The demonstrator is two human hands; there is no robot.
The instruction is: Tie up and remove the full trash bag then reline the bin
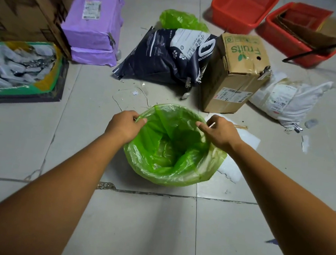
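A pale grey tiled floor (150,221) fills the view, cluttered along its far side. At far left stands a large brown cardboard carton (26,12), with a purple plastic-wrapped parcel (93,27) just beside it and an open green-edged box of silvery packets (19,68) in front. Near the middle a dark navy printed sack (161,60) slumps against a tilted cardboard box marked "Fruits" (237,72), and a white woven parcel (288,99) lies to that box's right. Two red plastic crates (242,6) sit at the back right. Behind the sack rests a crumpled green plastic bag (181,20), well apart from the bin. In front of the person, the round bin lined with a translucent green bag (172,149) stands on the floor, its liner folded over the rim. The left hand (125,125) pinches the liner's edge at the left rim; the right hand (218,133) pinches it at the right rim.
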